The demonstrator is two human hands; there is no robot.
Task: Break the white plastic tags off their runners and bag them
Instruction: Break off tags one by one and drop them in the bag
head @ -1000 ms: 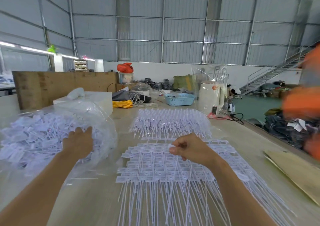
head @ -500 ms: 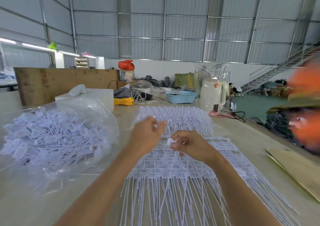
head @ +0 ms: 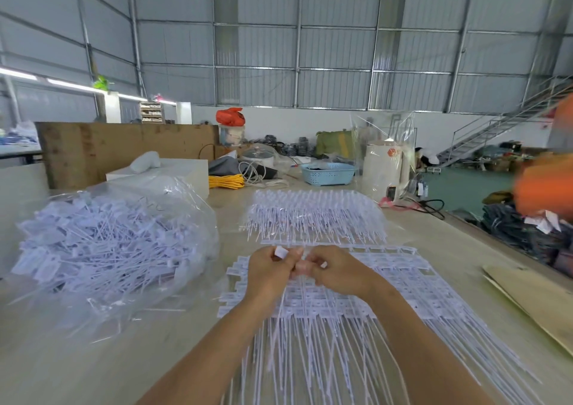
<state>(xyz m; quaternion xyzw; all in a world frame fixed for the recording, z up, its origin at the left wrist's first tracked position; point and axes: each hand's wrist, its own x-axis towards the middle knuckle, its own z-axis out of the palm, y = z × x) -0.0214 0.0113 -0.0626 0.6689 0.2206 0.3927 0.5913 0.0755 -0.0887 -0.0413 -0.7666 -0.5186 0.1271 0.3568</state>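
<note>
A flat stack of white plastic tags on runners point(head: 403, 287) lies on the table in front of me, long tails pointing toward me. Both hands meet just above its far end. My left hand point(head: 268, 273) pinches a white tag point(head: 281, 252) that sticks up between its fingers. My right hand point(head: 336, 270) pinches the runner strip beside it, knuckles touching the left hand. To the left a clear plastic bag point(head: 192, 218) lies open, full of loose tags point(head: 102, 243). A second stack of tags on runners point(head: 316, 215) sits farther back.
A sheet of cardboard point(head: 533, 299) lies at the table's right edge. Behind the stacks stand a white box point(head: 186, 172), yellow cord point(head: 226, 181), a blue basket point(head: 328, 173) and a white cylinder point(head: 383, 169). A person in orange point(head: 545, 187) is at the right, blurred.
My left hand came out of the bag, crossed to the stack and joined the right hand; it now pinches a tag. The right hand stayed over the stack's far end.
</note>
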